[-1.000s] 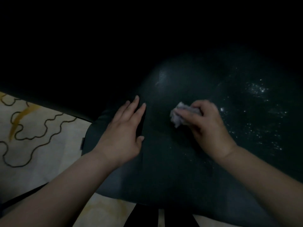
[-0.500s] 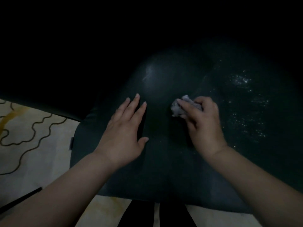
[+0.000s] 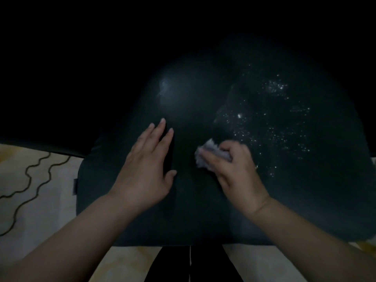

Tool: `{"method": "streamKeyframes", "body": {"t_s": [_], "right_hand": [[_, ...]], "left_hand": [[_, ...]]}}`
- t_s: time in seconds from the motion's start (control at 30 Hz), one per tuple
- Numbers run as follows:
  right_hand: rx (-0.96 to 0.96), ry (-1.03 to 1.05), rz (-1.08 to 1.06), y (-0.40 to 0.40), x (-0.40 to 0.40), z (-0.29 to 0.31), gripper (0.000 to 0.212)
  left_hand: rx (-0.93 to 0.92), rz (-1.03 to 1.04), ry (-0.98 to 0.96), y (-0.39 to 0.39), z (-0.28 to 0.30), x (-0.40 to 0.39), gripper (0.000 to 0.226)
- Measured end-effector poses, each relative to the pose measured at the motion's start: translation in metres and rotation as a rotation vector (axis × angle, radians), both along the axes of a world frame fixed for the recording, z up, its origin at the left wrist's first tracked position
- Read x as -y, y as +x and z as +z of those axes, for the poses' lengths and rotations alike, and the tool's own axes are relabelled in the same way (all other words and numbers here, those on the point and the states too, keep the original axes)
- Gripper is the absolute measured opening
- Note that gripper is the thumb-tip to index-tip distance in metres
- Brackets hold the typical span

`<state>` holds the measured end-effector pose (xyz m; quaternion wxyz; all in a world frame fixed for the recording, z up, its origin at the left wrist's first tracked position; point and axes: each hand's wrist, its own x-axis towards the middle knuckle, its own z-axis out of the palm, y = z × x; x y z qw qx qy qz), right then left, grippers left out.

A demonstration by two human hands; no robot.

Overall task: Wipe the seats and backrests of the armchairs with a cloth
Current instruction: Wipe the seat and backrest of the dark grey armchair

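Dark leather seat [image 3: 203,210] — left hand [image 3: 146,171] flat on it, fingers straight — right hand [image 3: 236,169] bunched round the cloth [image 3: 205,155].

bare dark seat [image 3: 203,210] open around both hands, left hand [image 3: 145,176] flat blocking left of cloth [image 3: 211,153]

hands: 2 [image 3: 145,171] [image 3: 236,171] | cloth: 1 [image 3: 211,152] | armchair seat: 1 [image 3: 203,210]
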<state>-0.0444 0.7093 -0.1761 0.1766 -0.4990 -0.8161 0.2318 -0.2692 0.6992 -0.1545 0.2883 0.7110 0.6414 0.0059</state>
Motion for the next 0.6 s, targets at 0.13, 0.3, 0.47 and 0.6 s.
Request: {"method": "streamKeyframes", "body": {"t_s": [0.13,0.3,0.47,0.6], "right_hand": [[0.067,0.023,0.059,0.037,-0.002,0.001,0.043],[0.014,0.052,-0.003,0.015,-0.048,0.000,0.034],[0.019,0.102,-0.170,0.010,-0.094,-0.007,0.039],[0.008,0.102,-0.297,0.025,-0.055,-0.007,0.050]], "left_hand": [[-0.011,-0.006,-0.009,0.002,0.001,-0.008,0.095],[-0.054,0.023,0.031,0.008,0.001,-0.031,0.094],[-0.071,0.016,0.058,0.015,-0.003,-0.055,0.095],[-0.074,0.002,0.060,0.015,-0.003,-0.067,0.096]]}}
